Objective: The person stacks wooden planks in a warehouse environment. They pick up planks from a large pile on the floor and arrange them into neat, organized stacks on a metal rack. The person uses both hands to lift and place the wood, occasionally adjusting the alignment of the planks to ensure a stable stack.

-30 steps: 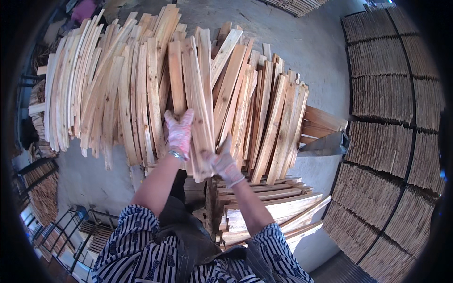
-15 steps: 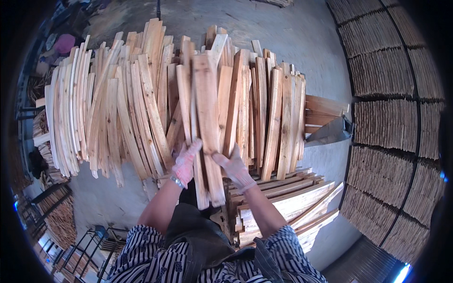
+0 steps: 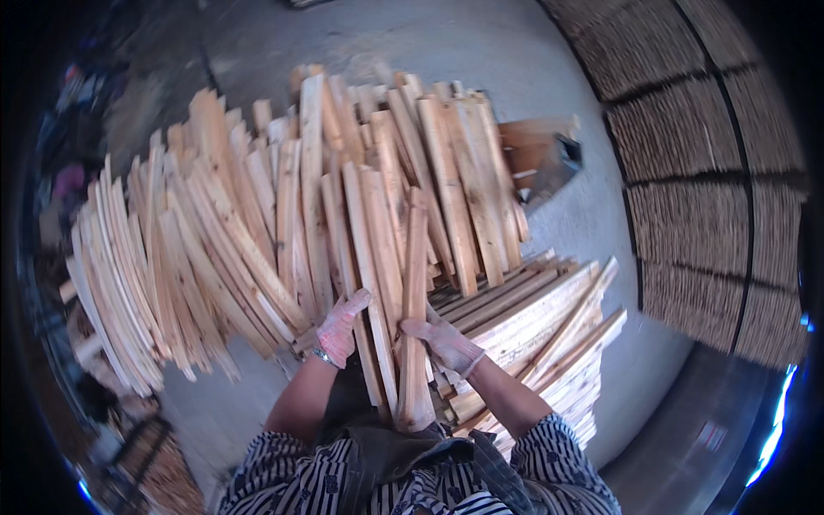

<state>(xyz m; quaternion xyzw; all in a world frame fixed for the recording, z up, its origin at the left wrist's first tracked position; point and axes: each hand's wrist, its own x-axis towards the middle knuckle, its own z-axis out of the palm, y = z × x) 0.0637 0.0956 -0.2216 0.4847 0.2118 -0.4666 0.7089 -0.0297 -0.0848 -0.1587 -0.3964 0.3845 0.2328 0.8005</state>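
My left hand (image 3: 342, 328), in a pale worn glove, rests on the near ends of the long wooden slats (image 3: 369, 249) in a loose heap spread on the floor. My right hand (image 3: 443, 342), gloved too, grips a narrow wooden slat (image 3: 415, 309) that stands on edge, its near end reaching down toward my lap. Both forearms come in from striped sleeves at the bottom edge.
A neat stack of flat boards (image 3: 541, 318) lies right of my right hand. Curved slats (image 3: 120, 283) fan out on the left. Tall walls of stacked wood (image 3: 712, 172) fill the right side. A dark metal piece (image 3: 554, 167) lies on the grey concrete floor (image 3: 481, 43).
The view has swung left and down. My hands moved from the broad slats at the heap's middle; the right one now holds a single narrow slat drawn toward me.
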